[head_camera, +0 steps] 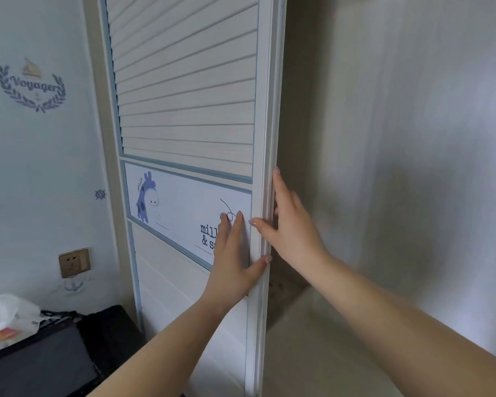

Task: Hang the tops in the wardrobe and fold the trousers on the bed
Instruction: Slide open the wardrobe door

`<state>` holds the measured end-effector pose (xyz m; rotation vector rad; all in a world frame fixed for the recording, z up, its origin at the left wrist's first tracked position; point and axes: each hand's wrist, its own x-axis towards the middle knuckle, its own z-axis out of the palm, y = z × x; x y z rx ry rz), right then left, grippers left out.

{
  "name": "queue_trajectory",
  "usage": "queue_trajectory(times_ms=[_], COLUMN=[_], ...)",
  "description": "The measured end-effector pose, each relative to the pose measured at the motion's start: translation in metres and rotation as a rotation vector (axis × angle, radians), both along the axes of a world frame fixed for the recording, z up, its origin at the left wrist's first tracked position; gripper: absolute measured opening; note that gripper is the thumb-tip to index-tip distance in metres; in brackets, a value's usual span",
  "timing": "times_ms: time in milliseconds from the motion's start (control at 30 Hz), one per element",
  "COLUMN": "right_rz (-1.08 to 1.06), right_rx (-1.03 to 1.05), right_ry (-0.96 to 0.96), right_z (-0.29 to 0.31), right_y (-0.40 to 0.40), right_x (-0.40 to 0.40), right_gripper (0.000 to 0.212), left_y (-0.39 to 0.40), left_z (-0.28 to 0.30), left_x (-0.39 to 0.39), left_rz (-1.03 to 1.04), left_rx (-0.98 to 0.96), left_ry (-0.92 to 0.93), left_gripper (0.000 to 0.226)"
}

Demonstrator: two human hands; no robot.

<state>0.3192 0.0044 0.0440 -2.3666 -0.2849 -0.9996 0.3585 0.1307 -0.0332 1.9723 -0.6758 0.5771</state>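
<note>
A white slatted wardrobe door (184, 96) with a blue giraffe picture panel fills the middle of the head view. My left hand (235, 253) lies flat on the panel, thumb hooked on the door's right edge. My right hand (289, 222) is laid against that same edge from the other side, fingers straight and pointing up. To the right of the edge the wardrobe interior (384, 167) shows pale walls and a bare floor. No tops, trousers or hangers are in view.
A pale blue wall (40, 167) with a "Voyager" emblem and a brass socket (74, 262) stands left of the wardrobe. Below it lie a black case (55, 359) and a white plastic bag (6, 316).
</note>
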Motion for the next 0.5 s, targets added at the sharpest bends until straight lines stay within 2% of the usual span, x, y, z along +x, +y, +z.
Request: queue_trajectory(times_ms=[167,500], right_rz=[-0.020,0.078], right_rx=[-0.137,-0.167], right_ry=[-0.115,0.009], right_z=[-0.007,-0.007], right_y=[0.008,0.028], right_x=[0.024,0.066], right_gripper=[0.091,0.097], left_y=[0.015,0.035], left_z=[-0.003,-0.002], left_x=[0.020,0.046], left_rz=[0.027,0.065], left_rx=[-0.027,-0.048], left_ry=[0.057,0.142], left_gripper=[0.088,0.086])
